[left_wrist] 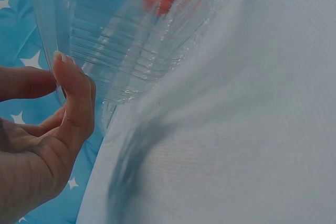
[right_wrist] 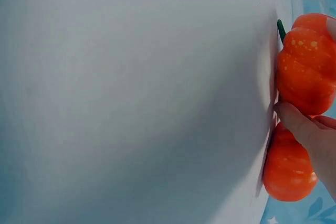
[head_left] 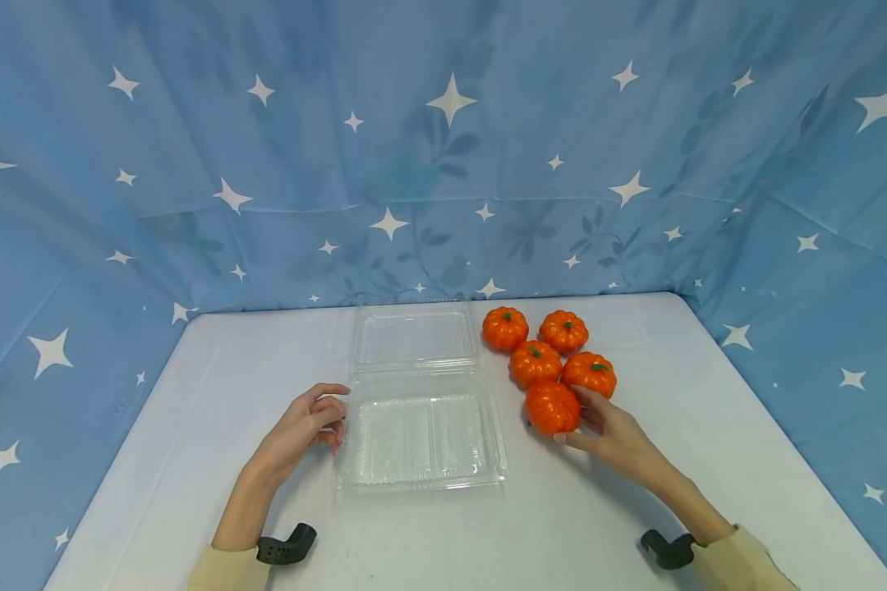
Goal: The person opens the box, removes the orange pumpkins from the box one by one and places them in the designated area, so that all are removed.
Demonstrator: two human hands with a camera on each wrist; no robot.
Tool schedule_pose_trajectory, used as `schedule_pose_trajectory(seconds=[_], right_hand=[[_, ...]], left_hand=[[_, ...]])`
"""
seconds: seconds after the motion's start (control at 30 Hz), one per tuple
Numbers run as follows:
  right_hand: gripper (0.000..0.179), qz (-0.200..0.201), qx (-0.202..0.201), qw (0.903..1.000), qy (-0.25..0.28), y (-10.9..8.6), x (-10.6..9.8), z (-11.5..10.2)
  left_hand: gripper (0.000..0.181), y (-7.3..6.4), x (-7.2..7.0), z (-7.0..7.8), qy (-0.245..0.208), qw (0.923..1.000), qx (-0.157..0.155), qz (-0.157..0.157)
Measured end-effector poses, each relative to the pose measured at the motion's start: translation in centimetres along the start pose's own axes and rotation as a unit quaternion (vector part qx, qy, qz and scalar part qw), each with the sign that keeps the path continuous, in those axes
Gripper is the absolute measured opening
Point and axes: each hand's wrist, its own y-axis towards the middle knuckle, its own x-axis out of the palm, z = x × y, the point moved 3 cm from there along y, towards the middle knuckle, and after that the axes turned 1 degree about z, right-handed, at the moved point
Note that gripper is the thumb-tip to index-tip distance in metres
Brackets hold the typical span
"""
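A clear plastic clamshell container (head_left: pixel 421 484) lies opened out on the white table, its lid (head_left: pixel 414 336) toward the back. My left hand (head_left: pixel 306 428) is at the container's left edge; in the left wrist view thumb and finger pinch its clear rim (left_wrist: pixel 59 40). My right hand (head_left: pixel 617 435) holds the nearest orange toy pumpkin (head_left: pixel 550 408), fingers and thumb on either side. That pumpkin (right_wrist: pixel 307 66) is tipped over, its green stem low toward the table. In the right wrist view a finger reaches between it and another pumpkin (right_wrist: pixel 289 169).
Behind the held pumpkin several more stand grouped: a back left one (head_left: pixel 505 329), a back right one (head_left: pixel 564 331), a middle one (head_left: pixel 535 364) and a right one (head_left: pixel 590 373). A blue star-patterned curtain (head_left: pixel 443 164) hangs behind the table (head_left: pixel 192 427).
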Motion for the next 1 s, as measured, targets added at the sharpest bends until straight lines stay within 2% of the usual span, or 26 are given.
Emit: schedule_pose_trajectory(seconds=[0.17,0.3,0.43,0.53,0.63,0.7,0.77,0.8,0.9,1.0], right_hand=[[0.086,-0.001,-0.008,0.9999,-0.01,0.1,-0.2,-0.3],[0.079,0.018,-0.039,0.9983,-0.038,0.4,-0.7,-1.0],[0.068,0.054,-0.085,0.9928,-0.064,1.1,-1.2,-2.3],[0.062,0.074,-0.111,0.9879,-0.079,2.2,-1.5,-3.4],[0.057,0.08,-0.134,0.9844,-0.082,3.5,-1.5,-4.5],[0.057,0.08,-0.148,0.982,-0.086,4.2,-1.2,-5.1],[0.058,0.076,-0.162,0.9789,-0.1,4.9,-0.8,-5.6],[0.06,0.072,-0.167,0.9775,-0.107,5.2,-0.6,-5.9],[0.063,0.058,-0.175,0.9742,-0.13,5.9,0.3,-6.8],[0.066,0.046,-0.177,0.9718,-0.149,6.6,1.0,-7.6]], left_hand=[[0.048,-0.3,-0.1,-0.2,0.0,1.0,-0.002,0.007],[0.049,-0.5,-0.4,-0.2,0.008,0.9999,-0.007,0.013],[0.055,-0.8,-0.9,-0.1,0.042,0.9987,-0.027,0.014],[0.062,-0.9,-1.5,0.2,0.085,0.9954,-0.04,0.02],[0.067,-0.5,-1.9,1.0,0.147,0.9877,-0.025,0.048],[0.07,-0.1,-1.9,1.8,0.211,0.9749,0.007,0.072],[0.071,0.2,-1.7,2.7,0.277,0.9551,0.049,0.093],[0.071,0.4,-1.5,3.2,0.312,0.9422,0.073,0.1],[0.068,0.8,-0.6,4.4,0.398,0.8971,0.157,0.112],[0.062,0.9,0.4,5.2,0.468,0.8421,0.235,0.128]])
